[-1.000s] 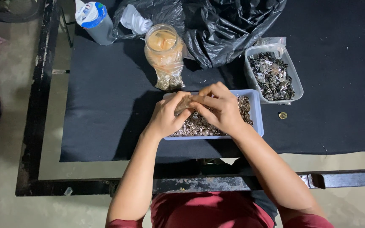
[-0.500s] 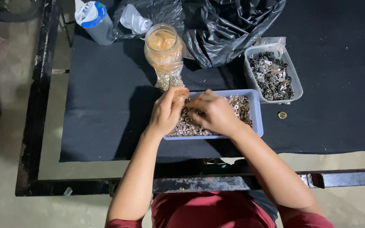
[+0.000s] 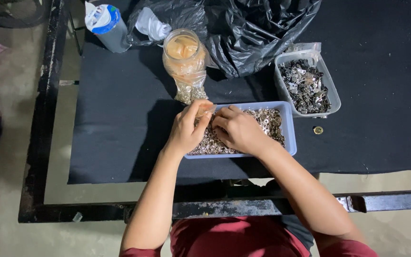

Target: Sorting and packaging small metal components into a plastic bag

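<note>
**Head view: both hands in the tray of metal rings**

Head view looks down on a black table. A pale blue tray of small silvery rings sits at centre. The left hand hovers over its 9 o'clock end, fingers pinched together on a small piece at the tray's rim. The right hand lies on the rings, fingers curled down; what they grip, I cannot tell. A clear jar stands at 11 o'clock, a clear tub of metal parts at 2 o'clock.
</note>
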